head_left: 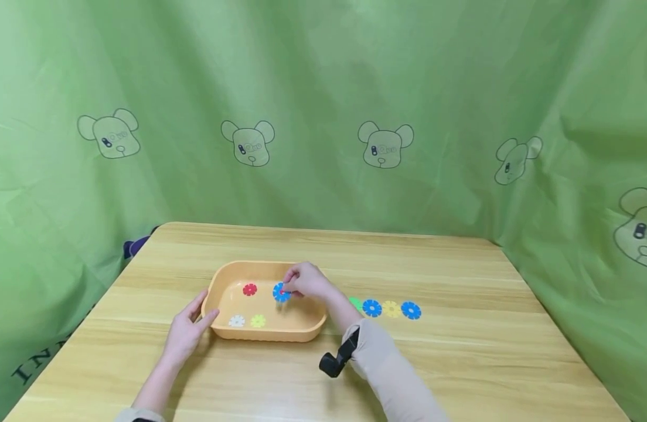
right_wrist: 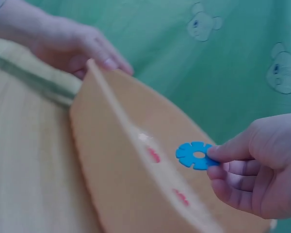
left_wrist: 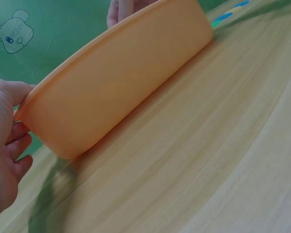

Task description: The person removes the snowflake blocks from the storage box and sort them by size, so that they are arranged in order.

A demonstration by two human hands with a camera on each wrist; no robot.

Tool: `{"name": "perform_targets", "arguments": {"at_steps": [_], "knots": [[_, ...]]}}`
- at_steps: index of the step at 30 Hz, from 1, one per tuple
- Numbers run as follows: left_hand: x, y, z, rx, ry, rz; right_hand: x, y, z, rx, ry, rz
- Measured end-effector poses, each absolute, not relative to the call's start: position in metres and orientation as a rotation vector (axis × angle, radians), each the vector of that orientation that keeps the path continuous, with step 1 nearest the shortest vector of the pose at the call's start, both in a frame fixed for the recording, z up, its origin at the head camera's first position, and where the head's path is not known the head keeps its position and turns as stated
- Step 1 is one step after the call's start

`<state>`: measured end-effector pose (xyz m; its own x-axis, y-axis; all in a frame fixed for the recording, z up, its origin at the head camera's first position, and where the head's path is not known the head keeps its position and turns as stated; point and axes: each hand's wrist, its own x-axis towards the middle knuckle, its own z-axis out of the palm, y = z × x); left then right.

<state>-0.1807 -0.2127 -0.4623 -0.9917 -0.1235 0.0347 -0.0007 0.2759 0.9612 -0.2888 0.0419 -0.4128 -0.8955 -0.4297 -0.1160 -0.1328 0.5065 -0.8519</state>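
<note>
My right hand [head_left: 307,281] pinches a blue snowflake disc [right_wrist: 188,154] between thumb and fingers, above the inside of an orange plastic tray [head_left: 271,334]. Red shows through the disc's centre hole in the head view. My left hand [head_left: 183,334] grips the tray's left end, with the thumb at the rim [left_wrist: 82,51] and the other fingers beside the outer wall. Inside the tray lie a red disc [head_left: 249,289], a white disc [head_left: 236,320] and a yellow-green disc [head_left: 257,320]. The right wrist view shows two red pieces in there.
To the tray's right, a row on the wooden table [head_left: 487,363] holds a partly hidden green disc [head_left: 355,303], a blue disc [head_left: 372,308], a yellow disc [head_left: 391,309] and another blue disc [head_left: 411,310]. A green curtain [head_left: 313,70] with bear faces hangs behind.
</note>
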Motion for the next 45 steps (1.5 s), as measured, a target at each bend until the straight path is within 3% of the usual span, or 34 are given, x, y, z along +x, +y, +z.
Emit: {"name": "perform_targets", "arguments": {"at_steps": [15,27,45], "knots": [[-0.179,-0.212,-0.461,0.117,-2.422,-1.843,-0.301,0.105,-0.385,-0.290,2.347,-1.569],[-0.180,-0.212,-0.461,0.124,-2.418,-1.843,-0.314,0.176,-0.402,-0.206,2.333,-1.673],[-0.180,-0.212,-0.463,0.102,-2.412,-1.833,-0.297,0.285,-0.419,-0.034,2.297,-1.761]]}}
